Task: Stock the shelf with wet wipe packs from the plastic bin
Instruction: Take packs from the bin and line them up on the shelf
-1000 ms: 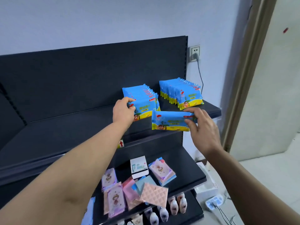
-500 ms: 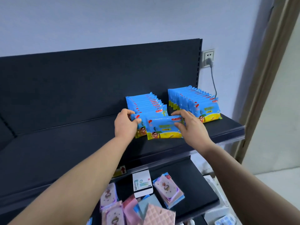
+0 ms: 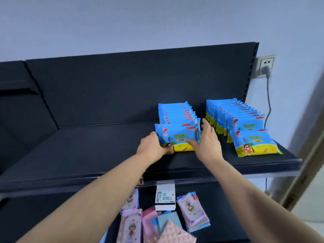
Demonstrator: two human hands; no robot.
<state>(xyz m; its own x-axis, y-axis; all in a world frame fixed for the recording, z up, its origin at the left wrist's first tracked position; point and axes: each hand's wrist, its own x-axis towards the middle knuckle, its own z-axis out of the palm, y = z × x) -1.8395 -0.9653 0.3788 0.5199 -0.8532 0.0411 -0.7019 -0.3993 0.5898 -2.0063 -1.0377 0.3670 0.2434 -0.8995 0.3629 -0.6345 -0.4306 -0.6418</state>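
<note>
A blue and yellow wet wipe pack [image 3: 178,137] stands upright at the front of the left row of packs [image 3: 175,111] on the dark top shelf [image 3: 87,151]. My left hand [image 3: 151,148] presses against its left edge and lower corner. My right hand [image 3: 206,142] holds its right side, thumb across the front and fingers behind. A second, longer row of the same packs [image 3: 245,130] stands to the right, near the shelf's end. The plastic bin is out of view.
The shelf's dark back panel [image 3: 122,85] rises behind the rows. A lower shelf holds pink and blue packets [image 3: 166,223] and a small white box [image 3: 165,197]. A wall socket with a plug and cable [image 3: 265,68] is at the right, beside a door frame [image 3: 308,163].
My right hand carried the pack from in front of the shelf to the front of the left row and stood it upright there. My left hand moved down to its left edge.
</note>
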